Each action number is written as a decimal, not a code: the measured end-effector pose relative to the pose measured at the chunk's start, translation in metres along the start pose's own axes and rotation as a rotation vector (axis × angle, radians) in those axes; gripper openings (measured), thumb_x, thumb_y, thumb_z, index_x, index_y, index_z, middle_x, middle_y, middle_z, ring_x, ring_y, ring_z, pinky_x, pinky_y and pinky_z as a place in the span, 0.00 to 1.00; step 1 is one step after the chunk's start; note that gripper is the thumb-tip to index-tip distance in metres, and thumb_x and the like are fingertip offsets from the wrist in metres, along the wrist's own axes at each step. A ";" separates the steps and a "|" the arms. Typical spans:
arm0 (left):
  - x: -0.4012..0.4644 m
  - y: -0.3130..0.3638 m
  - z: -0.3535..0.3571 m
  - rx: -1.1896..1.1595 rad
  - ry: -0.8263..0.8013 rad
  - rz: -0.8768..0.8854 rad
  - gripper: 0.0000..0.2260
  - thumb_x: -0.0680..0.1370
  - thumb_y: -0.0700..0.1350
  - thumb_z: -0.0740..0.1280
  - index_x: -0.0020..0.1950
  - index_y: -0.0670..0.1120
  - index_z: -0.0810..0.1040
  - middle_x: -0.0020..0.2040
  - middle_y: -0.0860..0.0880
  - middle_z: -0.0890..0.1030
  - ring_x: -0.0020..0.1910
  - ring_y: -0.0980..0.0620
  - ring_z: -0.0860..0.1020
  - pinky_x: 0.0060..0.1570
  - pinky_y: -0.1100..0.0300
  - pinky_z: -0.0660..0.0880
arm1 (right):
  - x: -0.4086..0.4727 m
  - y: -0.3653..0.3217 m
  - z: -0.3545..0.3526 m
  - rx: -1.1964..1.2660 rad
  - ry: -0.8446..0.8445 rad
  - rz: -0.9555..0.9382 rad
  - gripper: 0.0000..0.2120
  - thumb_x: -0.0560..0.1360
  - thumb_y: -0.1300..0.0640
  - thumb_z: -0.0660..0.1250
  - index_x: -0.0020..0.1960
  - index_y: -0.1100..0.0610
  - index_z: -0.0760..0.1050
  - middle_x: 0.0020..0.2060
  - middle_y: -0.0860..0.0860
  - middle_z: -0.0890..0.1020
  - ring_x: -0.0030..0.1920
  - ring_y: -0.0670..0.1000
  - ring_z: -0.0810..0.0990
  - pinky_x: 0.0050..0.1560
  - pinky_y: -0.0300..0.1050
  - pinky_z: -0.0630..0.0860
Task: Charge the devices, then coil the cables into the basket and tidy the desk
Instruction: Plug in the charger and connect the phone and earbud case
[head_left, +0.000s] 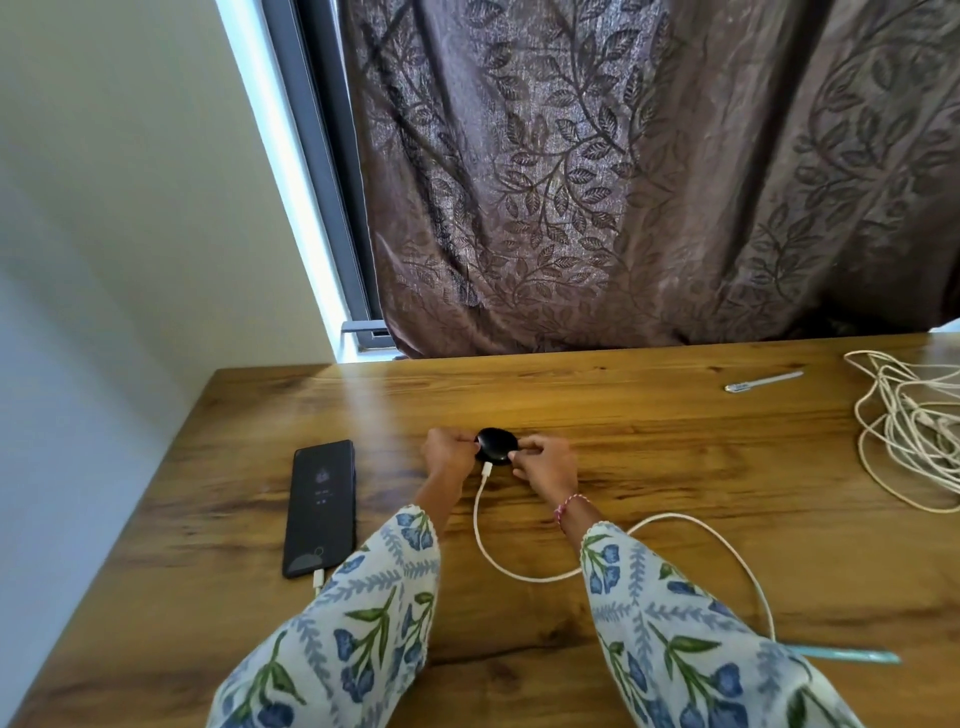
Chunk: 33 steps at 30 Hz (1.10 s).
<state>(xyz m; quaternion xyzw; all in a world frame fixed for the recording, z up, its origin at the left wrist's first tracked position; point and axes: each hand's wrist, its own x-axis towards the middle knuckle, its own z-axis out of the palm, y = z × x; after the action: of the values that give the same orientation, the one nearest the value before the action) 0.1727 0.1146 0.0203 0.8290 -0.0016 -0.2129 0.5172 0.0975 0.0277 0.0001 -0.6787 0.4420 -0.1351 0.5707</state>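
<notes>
Head view of a wooden desk (649, 441) set against a brown leaf-patterned curtain (623, 182). Near the centre of the desk lies a small round black device (497, 444), held from both sides: the left hand (448, 453), at its 9 o'clock, has fingers curled against the device's left edge, and the right hand (545, 465), at its 3 o'clock, pinches the right edge with curled fingertips. A white charging cable (480, 525) enters the device at its 6 o'clock, its white plug seated between the two hands; the cable runs toward the viewer, loops to the right behind the right sleeve and continues toward the desk's near right. At roughly 8 o'clock from the device, well apart from it, a black phone (321, 506) lies face up with a dim lit screen; a white connector (318, 578) is plugged into its near end. At the desk's 3 o'clock edge sits a loose tangle of white cables (904, 431), uncoiled. At 1 o'clock from the device lies a slim silver pen-like object (763, 381); a pale blue one (852, 653) lies at 4 o'clock, near the viewer. Both forearms wear floral-print sleeves (363, 623).
</notes>
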 end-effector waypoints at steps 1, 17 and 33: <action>0.000 0.001 0.000 0.012 -0.008 0.007 0.09 0.76 0.35 0.65 0.52 0.39 0.82 0.48 0.42 0.82 0.47 0.47 0.79 0.52 0.55 0.78 | 0.002 0.000 0.000 0.000 0.003 0.006 0.09 0.71 0.66 0.69 0.52 0.62 0.80 0.44 0.57 0.83 0.35 0.44 0.79 0.32 0.30 0.76; -0.085 -0.049 -0.069 0.170 0.425 0.334 0.10 0.78 0.38 0.62 0.55 0.41 0.80 0.52 0.43 0.81 0.50 0.50 0.78 0.48 0.64 0.69 | -0.072 -0.013 0.027 -0.533 0.147 -0.535 0.12 0.76 0.57 0.61 0.58 0.52 0.76 0.59 0.52 0.74 0.62 0.54 0.67 0.62 0.53 0.63; -0.295 -0.205 -0.176 0.674 0.948 0.080 0.28 0.78 0.46 0.61 0.76 0.42 0.55 0.76 0.41 0.57 0.76 0.43 0.56 0.72 0.48 0.55 | -0.292 0.043 0.099 -0.592 -0.302 -1.372 0.32 0.72 0.52 0.68 0.71 0.59 0.60 0.71 0.62 0.64 0.71 0.62 0.63 0.67 0.60 0.64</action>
<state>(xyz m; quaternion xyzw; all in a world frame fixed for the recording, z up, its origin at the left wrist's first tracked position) -0.0775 0.4267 0.0144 0.9519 0.1312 0.2135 0.1765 -0.0206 0.3147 0.0242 -0.9370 -0.1442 -0.2411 0.2074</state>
